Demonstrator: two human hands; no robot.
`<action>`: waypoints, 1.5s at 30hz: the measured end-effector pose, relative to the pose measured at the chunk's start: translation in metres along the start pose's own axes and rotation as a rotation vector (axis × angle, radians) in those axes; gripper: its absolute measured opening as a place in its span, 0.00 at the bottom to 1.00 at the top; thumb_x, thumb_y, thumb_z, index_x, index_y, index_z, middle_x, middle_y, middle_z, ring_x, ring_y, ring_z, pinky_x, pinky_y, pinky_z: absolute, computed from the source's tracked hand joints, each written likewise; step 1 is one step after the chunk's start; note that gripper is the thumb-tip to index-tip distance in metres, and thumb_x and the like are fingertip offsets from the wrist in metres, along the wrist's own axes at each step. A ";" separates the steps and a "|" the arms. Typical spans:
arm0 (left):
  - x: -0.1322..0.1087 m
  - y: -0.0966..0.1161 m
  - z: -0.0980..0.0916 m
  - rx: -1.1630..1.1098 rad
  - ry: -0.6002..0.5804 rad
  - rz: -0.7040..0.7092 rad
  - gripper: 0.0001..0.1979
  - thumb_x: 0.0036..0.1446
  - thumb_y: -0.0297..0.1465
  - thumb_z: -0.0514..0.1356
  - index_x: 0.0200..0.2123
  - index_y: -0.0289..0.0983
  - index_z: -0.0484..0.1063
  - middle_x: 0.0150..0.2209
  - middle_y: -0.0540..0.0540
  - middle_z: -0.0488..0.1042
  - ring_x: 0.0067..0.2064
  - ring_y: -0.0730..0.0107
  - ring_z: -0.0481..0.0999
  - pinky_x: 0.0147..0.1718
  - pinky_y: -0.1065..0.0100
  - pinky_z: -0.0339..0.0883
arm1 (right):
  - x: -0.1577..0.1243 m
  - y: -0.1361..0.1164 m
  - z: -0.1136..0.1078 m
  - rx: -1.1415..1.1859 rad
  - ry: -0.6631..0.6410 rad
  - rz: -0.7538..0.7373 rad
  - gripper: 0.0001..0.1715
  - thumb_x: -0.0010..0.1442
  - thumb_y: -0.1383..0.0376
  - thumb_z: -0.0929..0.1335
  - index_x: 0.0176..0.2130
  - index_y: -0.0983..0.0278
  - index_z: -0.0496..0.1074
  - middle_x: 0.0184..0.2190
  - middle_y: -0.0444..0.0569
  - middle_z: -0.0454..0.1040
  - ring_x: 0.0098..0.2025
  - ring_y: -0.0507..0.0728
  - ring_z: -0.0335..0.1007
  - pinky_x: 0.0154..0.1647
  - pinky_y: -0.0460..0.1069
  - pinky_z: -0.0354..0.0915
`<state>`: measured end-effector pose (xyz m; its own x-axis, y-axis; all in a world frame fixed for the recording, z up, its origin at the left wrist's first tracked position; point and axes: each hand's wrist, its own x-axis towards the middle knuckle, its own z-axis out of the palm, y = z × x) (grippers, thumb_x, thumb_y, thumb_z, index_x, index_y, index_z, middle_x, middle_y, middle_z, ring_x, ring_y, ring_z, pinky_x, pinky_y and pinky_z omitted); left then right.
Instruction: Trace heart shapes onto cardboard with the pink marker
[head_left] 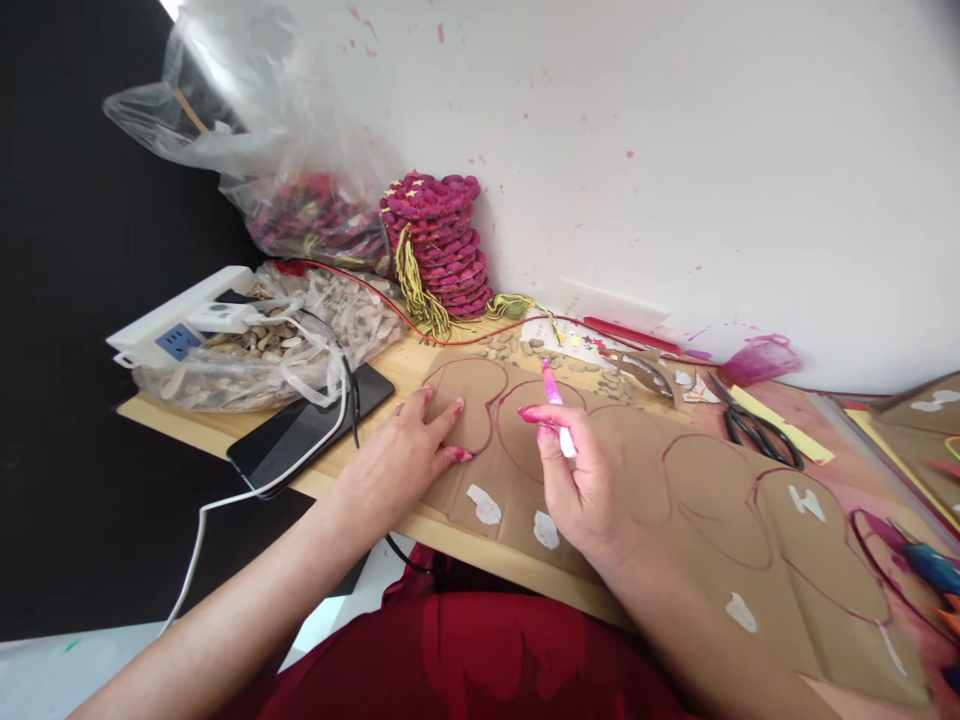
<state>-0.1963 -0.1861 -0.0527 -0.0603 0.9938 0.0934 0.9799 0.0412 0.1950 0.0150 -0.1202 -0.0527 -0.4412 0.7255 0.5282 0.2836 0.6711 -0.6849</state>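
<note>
A sheet of brown cardboard [637, 450] lies along the table, with several rounded outlines drawn on it in dark red-purple. My left hand [409, 440] rests on its left end, fingers spread over the leftmost outline and holding nothing. Above the neighbouring outline, my right hand [581, 475] grips a white marker [555, 395] stained pink, its tip pointing up and away from me. Pink stains mark the fingertips of both hands. White paper scraps [484, 504] are stuck on the cardboard near its front edge.
At the back stands a stack of magenta shell pieces [446, 245] with yellow tassels. To the left are plastic bags [315, 210], a power strip [184, 320] and a black phone [307, 430]. Scissors [757, 425], a red stick [630, 334] and loose shells [525, 347] lie behind the cardboard.
</note>
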 end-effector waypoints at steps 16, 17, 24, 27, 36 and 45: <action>0.002 0.002 -0.010 0.057 -0.034 0.021 0.27 0.62 0.39 0.62 0.64 0.41 0.68 0.62 0.31 0.68 0.58 0.44 0.74 0.50 0.50 0.75 | -0.002 0.004 0.001 0.011 0.007 0.038 0.12 0.71 0.65 0.62 0.52 0.59 0.70 0.46 0.50 0.77 0.45 0.56 0.75 0.48 0.53 0.70; 0.002 0.003 -0.012 0.088 -0.033 0.020 0.27 0.62 0.40 0.62 0.64 0.42 0.68 0.62 0.31 0.68 0.58 0.44 0.74 0.50 0.50 0.75 | -0.002 0.004 0.001 0.012 0.007 0.035 0.12 0.71 0.65 0.62 0.52 0.59 0.70 0.47 0.50 0.77 0.46 0.56 0.74 0.49 0.53 0.70; 0.006 0.000 -0.014 0.142 0.010 0.118 0.28 0.61 0.45 0.62 0.61 0.39 0.72 0.62 0.32 0.69 0.61 0.43 0.68 0.59 0.47 0.67 | 0.000 0.000 -0.002 -0.013 -0.037 0.048 0.13 0.72 0.66 0.61 0.53 0.58 0.69 0.47 0.49 0.77 0.48 0.56 0.74 0.51 0.53 0.70; 0.008 -0.004 -0.011 0.102 -0.011 0.192 0.28 0.63 0.41 0.61 0.62 0.34 0.70 0.65 0.34 0.67 0.65 0.49 0.65 0.64 0.52 0.62 | 0.002 -0.004 -0.003 -0.022 -0.038 0.031 0.13 0.71 0.66 0.62 0.53 0.59 0.69 0.46 0.49 0.77 0.48 0.56 0.74 0.51 0.52 0.69; 0.010 -0.006 -0.010 0.189 -0.087 0.281 0.28 0.65 0.36 0.60 0.65 0.29 0.64 0.65 0.31 0.66 0.67 0.53 0.64 0.66 0.56 0.59 | 0.001 -0.002 -0.002 -0.009 0.001 0.013 0.12 0.72 0.66 0.62 0.52 0.58 0.69 0.48 0.47 0.77 0.47 0.54 0.73 0.50 0.50 0.67; 0.007 0.000 -0.007 0.221 -0.007 0.244 0.23 0.68 0.38 0.56 0.64 0.43 0.67 0.63 0.37 0.68 0.64 0.53 0.67 0.55 0.58 0.71 | -0.001 0.002 -0.003 -0.007 0.032 0.051 0.11 0.71 0.64 0.62 0.51 0.56 0.70 0.44 0.46 0.77 0.42 0.55 0.73 0.45 0.51 0.66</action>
<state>-0.1981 -0.1802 -0.0456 0.1815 0.9778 0.1046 0.9830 -0.1772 -0.0487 0.0187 -0.1189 -0.0528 -0.3985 0.7633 0.5085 0.3111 0.6341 -0.7079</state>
